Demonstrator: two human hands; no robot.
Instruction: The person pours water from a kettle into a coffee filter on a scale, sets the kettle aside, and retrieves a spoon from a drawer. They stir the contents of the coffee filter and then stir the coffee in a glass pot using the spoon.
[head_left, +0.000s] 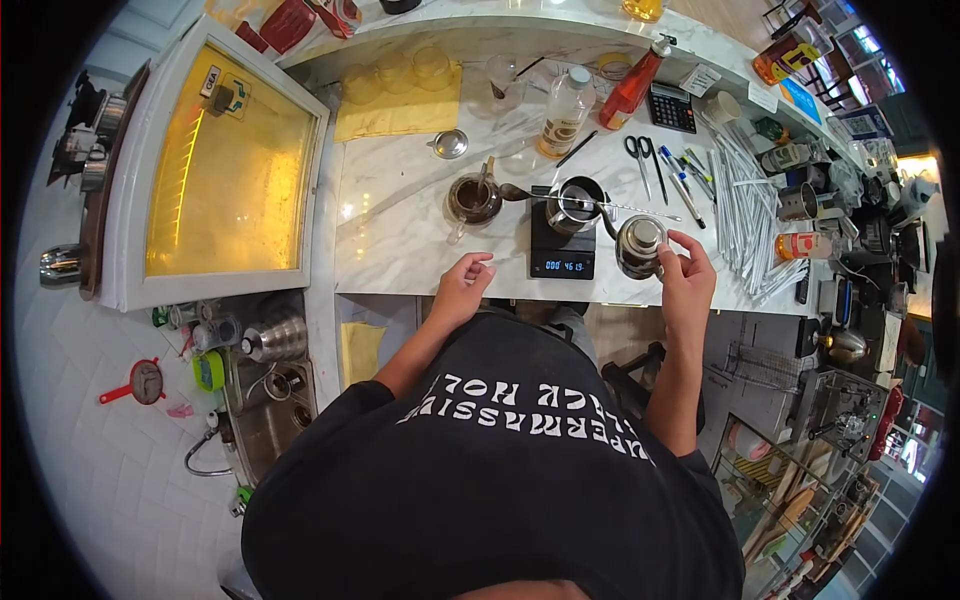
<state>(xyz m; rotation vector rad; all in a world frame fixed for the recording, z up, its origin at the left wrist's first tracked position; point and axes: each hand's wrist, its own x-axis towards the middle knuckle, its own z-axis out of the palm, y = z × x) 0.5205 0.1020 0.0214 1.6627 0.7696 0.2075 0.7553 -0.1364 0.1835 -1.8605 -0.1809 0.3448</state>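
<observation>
My right hand (688, 282) is closed at the right side of a round metal and glass pot (640, 246), right of a black digital scale (562, 255) with a lit display. On the scale stands a metal cup (577, 204), with a long thin spoon (640, 211) lying across its top. Near the counter's front edge, left of the scale, my left hand (464, 287) has its fingers curled; whether it holds anything is hidden. Just beyond it sits a glass jug (473, 199) of dark contents with a handle sticking up.
Behind are a clear bottle (565, 112), a red squeeze bottle (636, 84), a calculator (672, 108), scissors (640, 160) and pens. Many wrapped straws (745, 210) lie at the right. A metal lid (451, 144) and yellow cloth (398, 112) are back left; a sink (262, 415) is below left.
</observation>
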